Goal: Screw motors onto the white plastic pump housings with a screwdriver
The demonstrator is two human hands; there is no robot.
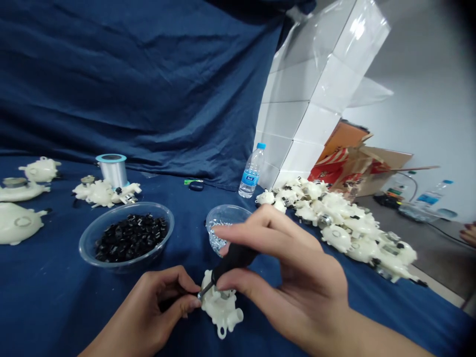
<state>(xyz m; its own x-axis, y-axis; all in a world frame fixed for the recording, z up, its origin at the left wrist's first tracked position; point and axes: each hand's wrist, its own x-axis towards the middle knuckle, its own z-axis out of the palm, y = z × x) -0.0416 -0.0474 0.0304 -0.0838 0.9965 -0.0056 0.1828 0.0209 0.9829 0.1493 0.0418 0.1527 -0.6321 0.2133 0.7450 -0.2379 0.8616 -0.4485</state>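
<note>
My right hand (293,277) grips a screwdriver (230,260) by its black handle, the shaft slanting down to the left. At the shaft's tip is a small shiny screw (200,296), pinched between the thumb and forefinger of my left hand (156,302). Beneath the screwdriver lies a cream-white plastic part (219,312) with a ring-shaped tab and a short round stub; my right hand and the tool cover some of it. Just behind my right hand, a clear cup (215,243) holds many small silver screws, partly hidden by my fingers.
A clear bowl (85,248) of small black pieces stands left. Further left are several cream-white parts (20,225) and a spool (113,171). A water bottle (250,173) stands behind. Many white parts are heaped (349,218) at right, before stacked white boxes (297,114). Another person's hand (469,234) shows far right.
</note>
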